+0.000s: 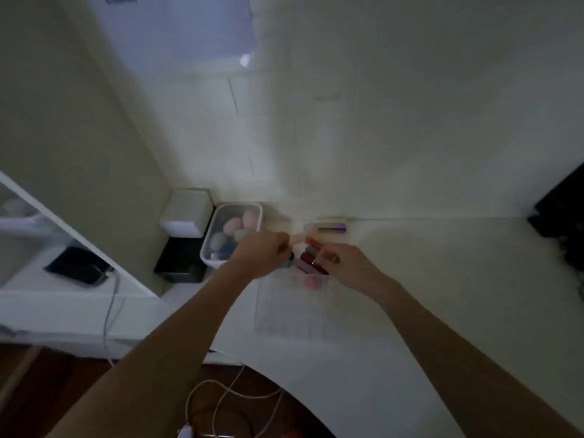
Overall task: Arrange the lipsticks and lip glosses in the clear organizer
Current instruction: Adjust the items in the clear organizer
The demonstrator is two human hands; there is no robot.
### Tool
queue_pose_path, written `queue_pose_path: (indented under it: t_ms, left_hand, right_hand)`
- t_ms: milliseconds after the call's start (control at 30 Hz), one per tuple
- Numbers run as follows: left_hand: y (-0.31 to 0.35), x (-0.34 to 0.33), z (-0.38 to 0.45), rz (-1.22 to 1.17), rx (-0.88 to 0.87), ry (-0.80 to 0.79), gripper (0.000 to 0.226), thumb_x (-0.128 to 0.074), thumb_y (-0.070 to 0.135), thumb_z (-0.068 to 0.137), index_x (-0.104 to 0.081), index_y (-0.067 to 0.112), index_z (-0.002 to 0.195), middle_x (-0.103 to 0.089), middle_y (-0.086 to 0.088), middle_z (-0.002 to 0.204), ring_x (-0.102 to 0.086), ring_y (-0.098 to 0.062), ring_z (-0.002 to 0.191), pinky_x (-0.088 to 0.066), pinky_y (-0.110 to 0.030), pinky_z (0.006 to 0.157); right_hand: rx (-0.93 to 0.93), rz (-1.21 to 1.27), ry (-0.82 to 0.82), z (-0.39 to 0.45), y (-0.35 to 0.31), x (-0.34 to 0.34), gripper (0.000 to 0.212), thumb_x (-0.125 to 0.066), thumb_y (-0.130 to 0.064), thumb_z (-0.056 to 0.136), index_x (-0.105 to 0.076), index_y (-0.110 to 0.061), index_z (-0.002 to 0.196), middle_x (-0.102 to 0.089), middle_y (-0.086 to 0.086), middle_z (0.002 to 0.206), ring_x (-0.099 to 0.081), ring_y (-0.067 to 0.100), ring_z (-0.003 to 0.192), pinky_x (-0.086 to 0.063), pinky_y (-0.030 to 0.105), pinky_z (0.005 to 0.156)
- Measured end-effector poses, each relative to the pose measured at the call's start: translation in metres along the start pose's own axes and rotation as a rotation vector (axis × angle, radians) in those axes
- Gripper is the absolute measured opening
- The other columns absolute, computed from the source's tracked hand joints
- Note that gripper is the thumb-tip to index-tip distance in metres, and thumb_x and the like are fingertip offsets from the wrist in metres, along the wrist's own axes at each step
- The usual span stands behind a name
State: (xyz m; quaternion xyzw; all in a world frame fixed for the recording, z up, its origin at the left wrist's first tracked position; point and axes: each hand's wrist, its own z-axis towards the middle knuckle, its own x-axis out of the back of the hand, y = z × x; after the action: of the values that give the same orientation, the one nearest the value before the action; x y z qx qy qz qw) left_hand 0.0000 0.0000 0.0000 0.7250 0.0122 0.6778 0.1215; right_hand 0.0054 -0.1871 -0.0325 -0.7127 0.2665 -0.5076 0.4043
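Broadly, a white desk [442,295] fills the right and lower middle of the frame, its curved front edge sweeping from the bottom centre up to the left, with bare surface to the right of the hands and toward the lower right. A pale wall [347,121] meets the desk's back edge just above centre. At centre left a white-rimmed bin [259,213] of pastel sponges stands beside a white box [188,216] resting on a black one. The clear organizer [290,314] lies just below centre, faint and blurred, its far end holding a cluster of lipsticks and lip glosses [311,259] in red, brown and mauve. A purple tube [333,229] lies apart, just beyond them near the wall. Both forearms reach up from the bottom corners. The left hand [264,252] is curled at the cluster's left side, seeming to grip a dark-tipped item; blur hides what. The right hand [347,263] pinches one reddish tube with bent fingers.
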Motion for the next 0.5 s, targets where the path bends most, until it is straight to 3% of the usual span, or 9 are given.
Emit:
queue_pose_path:
  t_ms: [67, 100, 200, 300, 367, 433, 500]
  left_hand:
    - [-0.005, -0.023, 0.0, -0.074, -0.035, 0.125, 0.022, -0.053, 0.027, 0.09, -0.043, 0.018, 0.072, -0.051, -0.002, 0.068, -0.054, -0.026, 0.065, -0.028, -0.028, 0.056]
    - [-0.01, -0.037, 0.001, -0.107, -0.048, 0.2, 0.026, -0.057, 0.027, 0.088, -0.041, 0.019, 0.07, -0.049, 0.001, 0.064, -0.051, -0.025, 0.059, -0.029, -0.028, 0.054]
    - [-0.021, -0.063, 0.0, -0.185, -0.118, 0.359, 0.03, -0.062, 0.025, 0.084, -0.039, 0.022, 0.065, -0.046, 0.003, 0.054, -0.046, -0.022, 0.049, -0.03, -0.026, 0.051]
    - [-0.029, -0.079, 0.002, -0.215, -0.172, 0.479, 0.026, -0.053, 0.036, 0.083, -0.049, 0.019, 0.064, -0.049, 0.003, 0.049, -0.049, -0.022, 0.044, -0.035, -0.028, 0.045]
    - [-0.031, -0.087, 0.003, -0.449, -0.142, 0.501, 0.026, -0.057, 0.028, 0.087, -0.057, 0.015, 0.065, -0.055, 0.003, 0.047, -0.054, -0.016, 0.044, -0.043, -0.027, 0.045]
    - [-0.033, -0.095, 0.004, -0.81, -0.102, 0.523, 0.028, -0.057, 0.012, 0.09, -0.056, 0.011, 0.061, -0.056, 0.004, 0.043, -0.052, -0.007, 0.04, -0.043, -0.018, 0.045]
    - [-0.037, -0.102, 0.001, -1.035, -0.107, 0.582, 0.03, -0.054, 0.008, 0.091, -0.054, 0.008, 0.061, -0.057, 0.006, 0.045, -0.051, -0.005, 0.044, -0.043, -0.017, 0.048]
  right_hand:
    - [0.006, 0.046, 0.061, 0.003, 0.019, -0.016, 0.015, -0.057, -0.017, 0.089, -0.067, -0.011, 0.08, -0.063, -0.011, 0.119, -0.059, 0.001, 0.098, -0.036, -0.003, 0.073]
    - [0.034, 0.068, 0.102, 0.004, 0.029, -0.024, 0.015, -0.058, -0.017, 0.089, -0.068, -0.016, 0.078, -0.063, -0.011, 0.116, -0.057, -0.007, 0.088, -0.035, -0.005, 0.067]
    - [0.121, 0.191, 0.217, 0.01, 0.049, -0.039, 0.015, -0.059, -0.015, 0.089, -0.067, -0.018, 0.076, -0.069, -0.008, 0.099, -0.054, -0.018, 0.063, -0.037, 0.002, 0.059]
    - [0.241, 0.299, 0.269, 0.017, 0.065, -0.048, 0.017, -0.059, -0.018, 0.089, -0.068, -0.023, 0.075, -0.071, -0.013, 0.096, -0.064, -0.009, 0.078, -0.048, 0.012, 0.066]
    - [0.276, 0.381, 0.326, 0.02, 0.07, -0.052, 0.019, -0.058, -0.019, 0.089, -0.069, -0.023, 0.074, -0.074, -0.011, 0.094, -0.068, -0.001, 0.083, -0.053, 0.02, 0.071]
    - [0.292, 0.472, 0.359, 0.021, 0.071, -0.054, 0.019, -0.056, -0.014, 0.091, -0.07, -0.015, 0.077, -0.074, -0.005, 0.084, -0.068, 0.001, 0.076, -0.052, 0.016, 0.068]
    - [0.296, 0.458, 0.365, 0.014, 0.068, -0.056, 0.02, -0.054, -0.013, 0.092, -0.069, -0.012, 0.079, -0.071, -0.013, 0.072, -0.065, -0.002, 0.068, -0.049, 0.011, 0.061]
